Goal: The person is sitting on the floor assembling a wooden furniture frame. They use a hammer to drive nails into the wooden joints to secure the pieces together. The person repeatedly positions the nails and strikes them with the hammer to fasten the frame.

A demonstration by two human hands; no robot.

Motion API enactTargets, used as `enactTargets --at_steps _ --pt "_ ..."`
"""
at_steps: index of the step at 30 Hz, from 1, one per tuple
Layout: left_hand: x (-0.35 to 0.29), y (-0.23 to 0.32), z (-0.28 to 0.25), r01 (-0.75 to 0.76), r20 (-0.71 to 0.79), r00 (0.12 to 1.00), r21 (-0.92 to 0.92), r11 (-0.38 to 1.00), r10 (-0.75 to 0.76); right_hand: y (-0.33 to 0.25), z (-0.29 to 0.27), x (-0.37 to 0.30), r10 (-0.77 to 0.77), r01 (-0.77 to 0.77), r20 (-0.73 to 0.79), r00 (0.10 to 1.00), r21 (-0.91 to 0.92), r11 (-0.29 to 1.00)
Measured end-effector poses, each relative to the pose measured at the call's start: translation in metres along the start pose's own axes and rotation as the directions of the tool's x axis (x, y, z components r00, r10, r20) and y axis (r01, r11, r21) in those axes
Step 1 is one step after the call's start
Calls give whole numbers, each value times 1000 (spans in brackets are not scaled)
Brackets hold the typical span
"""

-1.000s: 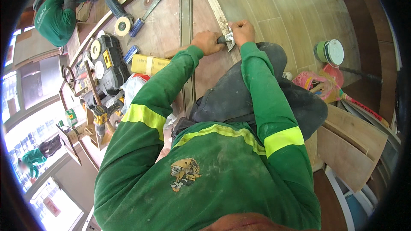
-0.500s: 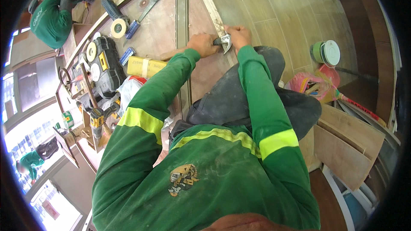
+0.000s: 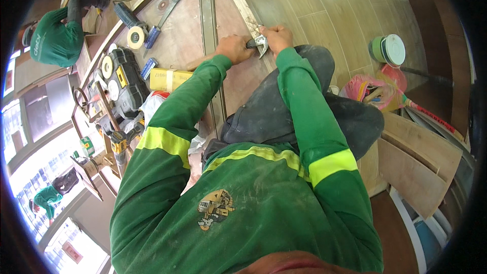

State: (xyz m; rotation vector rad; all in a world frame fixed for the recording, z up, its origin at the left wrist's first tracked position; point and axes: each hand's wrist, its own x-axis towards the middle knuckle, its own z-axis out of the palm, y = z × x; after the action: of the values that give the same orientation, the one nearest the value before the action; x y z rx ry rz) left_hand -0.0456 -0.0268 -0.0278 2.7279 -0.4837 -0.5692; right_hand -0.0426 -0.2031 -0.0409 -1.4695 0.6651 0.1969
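Observation:
My left hand (image 3: 234, 49) is closed round a claw hammer (image 3: 262, 44), gripping it close behind its metal head. The light wooden handle runs back past my wrist to the left. Just right of the head, my right hand (image 3: 278, 38) is closed in a pinch, its fingertips beside the metal at the wooden edge strip (image 3: 247, 15) of a board. Anything between those fingertips is too small to make out. Under my hands lies the dusty pinkish board (image 3: 190, 30), with a long grey-brown strip (image 3: 207, 15) lying across it.
On the board's left are an angle grinder (image 3: 133, 28), a handsaw (image 3: 172, 10), a yellow box (image 3: 167, 79), a black tool case (image 3: 127, 83) and a drill (image 3: 119, 144). A bucket (image 3: 393, 50) and pink bag (image 3: 360, 89) stand right. A co-worker (image 3: 56, 38) crouches far left.
The whole view has shifted slightly. Both hands keep much the same hold, with the hammer head still beside my right fingers.

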Motion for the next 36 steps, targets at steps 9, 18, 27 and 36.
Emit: enactTargets --at_steps 9,18,27,36 --pt "2 5 -2 28 10 1000 2 1000 -28 6 0 8 -33 30 -31 999 -89 996" --pt "2 4 0 30 4 1000 -15 999 -30 5 4 3 -74 57 -64 995 -237 970" --pt "2 0 1 22 0 1000 7 1000 -22 -12 4 -4 -162 145 -24 986 -338 930" --pt "-1 -2 -1 -4 13 1000 -37 999 4 -19 13 -10 -321 269 -15 947 -509 818"
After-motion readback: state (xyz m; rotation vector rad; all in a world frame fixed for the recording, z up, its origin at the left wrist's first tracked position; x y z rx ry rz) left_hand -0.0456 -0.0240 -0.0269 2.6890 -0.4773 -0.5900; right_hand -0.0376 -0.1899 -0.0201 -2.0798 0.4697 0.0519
